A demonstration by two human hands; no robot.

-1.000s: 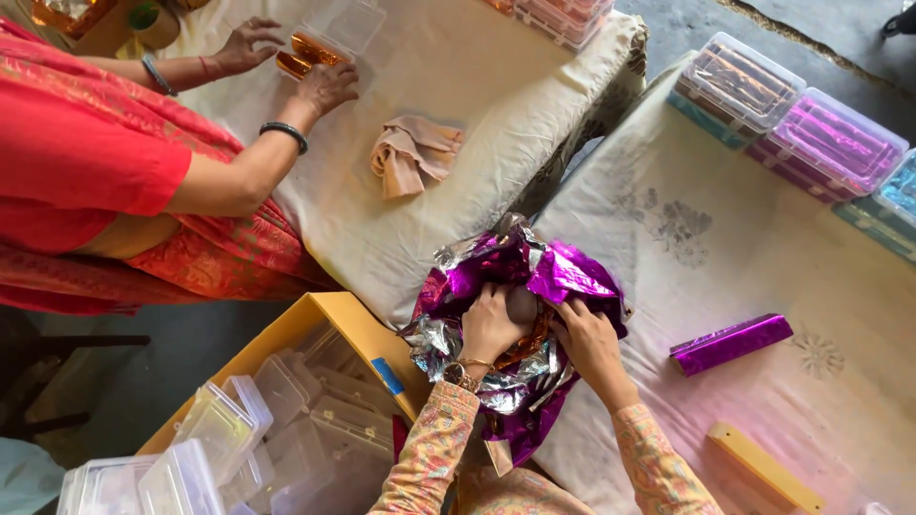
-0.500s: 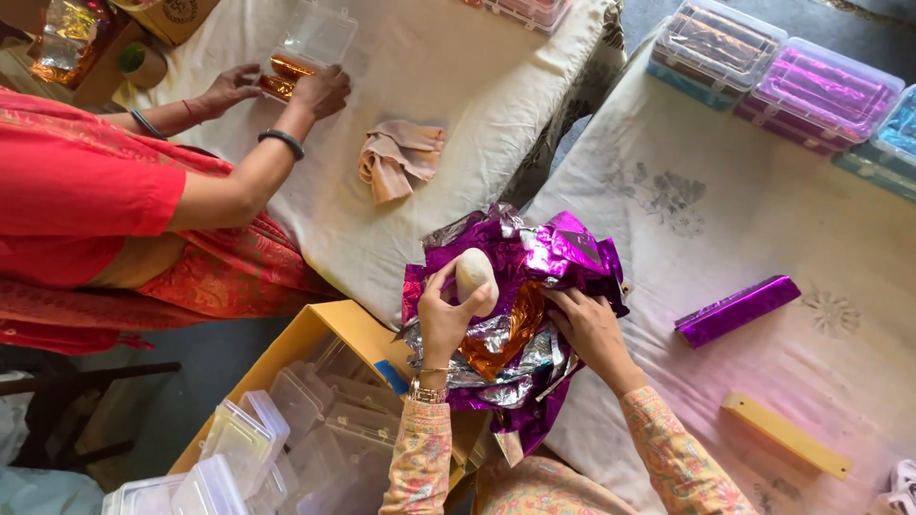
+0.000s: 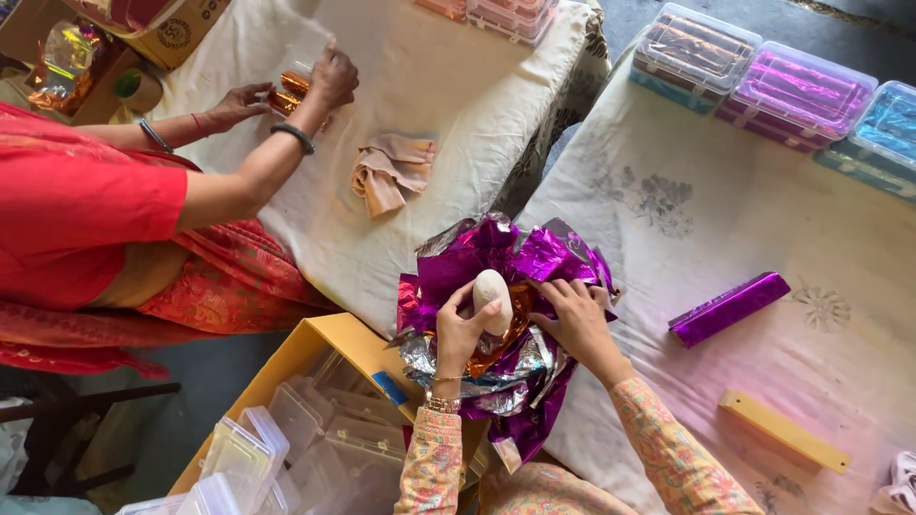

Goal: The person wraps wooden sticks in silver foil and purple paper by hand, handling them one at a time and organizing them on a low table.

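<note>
Left hand [image 3: 461, 329] grips a pale oval stone [image 3: 492, 298] above crumpled purple foil [image 3: 515, 277] at the counter's [image 3: 725, 229] near edge; right hand [image 3: 572, 319] presses flat on the foil beside it.

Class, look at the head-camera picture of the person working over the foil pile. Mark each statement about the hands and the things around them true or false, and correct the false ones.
1. The left hand holds a pale oval stone. True.
2. The right hand grips the yellow bar. False: it rests on the purple foil sheets; the bar lies apart on the cloth.
3. A purple foil-wrapped bar lies on the cloth to the right of the foil pile. True.
4. The yellow carton holds folded cloths. False: it holds clear plastic boxes.
5. Another person's hands work at the neighbouring table. True.
</note>
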